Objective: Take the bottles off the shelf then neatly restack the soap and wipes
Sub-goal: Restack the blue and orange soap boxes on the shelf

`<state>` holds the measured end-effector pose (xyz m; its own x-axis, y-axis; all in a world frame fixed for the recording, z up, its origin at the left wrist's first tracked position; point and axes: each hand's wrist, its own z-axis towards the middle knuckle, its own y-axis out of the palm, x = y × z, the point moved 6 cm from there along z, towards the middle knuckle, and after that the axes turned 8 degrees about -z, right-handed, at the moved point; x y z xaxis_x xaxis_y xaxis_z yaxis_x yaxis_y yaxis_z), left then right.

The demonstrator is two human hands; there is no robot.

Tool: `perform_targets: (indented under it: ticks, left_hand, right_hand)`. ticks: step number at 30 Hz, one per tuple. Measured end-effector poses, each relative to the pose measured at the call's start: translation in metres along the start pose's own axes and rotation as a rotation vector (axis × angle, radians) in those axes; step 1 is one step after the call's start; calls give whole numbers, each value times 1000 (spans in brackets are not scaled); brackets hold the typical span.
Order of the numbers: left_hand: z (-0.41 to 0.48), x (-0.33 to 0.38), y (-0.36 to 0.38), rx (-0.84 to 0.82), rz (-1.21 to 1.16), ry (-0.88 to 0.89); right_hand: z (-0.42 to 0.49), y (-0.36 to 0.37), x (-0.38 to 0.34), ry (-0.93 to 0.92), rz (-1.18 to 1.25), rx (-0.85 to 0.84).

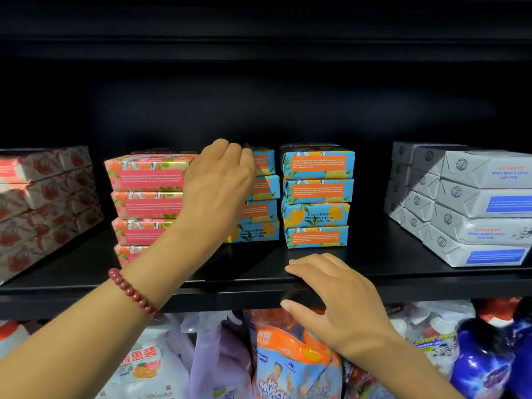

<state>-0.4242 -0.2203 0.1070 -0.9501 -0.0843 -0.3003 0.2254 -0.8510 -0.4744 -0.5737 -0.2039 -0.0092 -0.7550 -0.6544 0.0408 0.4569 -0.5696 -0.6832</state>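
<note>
The four-high blue soap stack [267, 187] and pink soap stack [146, 180] are overlapped by the left hand [218, 185], fingers curled; a grasp cannot be confirmed. The right hand [331, 298] is rested, relaxed, on the shelf [388, 263].

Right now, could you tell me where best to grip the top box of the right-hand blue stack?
Take the top blue box by its short ends, coming from the front: it lies flat on the box beneath, its right end stands clear, and a narrow gap separates its left end from the neighbouring stack.
</note>
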Motion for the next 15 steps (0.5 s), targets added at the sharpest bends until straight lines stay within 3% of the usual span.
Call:
perform_targets:
  ticks: [11,15]
  left_hand:
    - [-3,1,7,-122,-223,-84]
    - [-16,8,-9,54,-354,-22]
  right_hand:
    - [1,1,-2,-13,4,-53]
    - [9,-12,9,47,260,7]
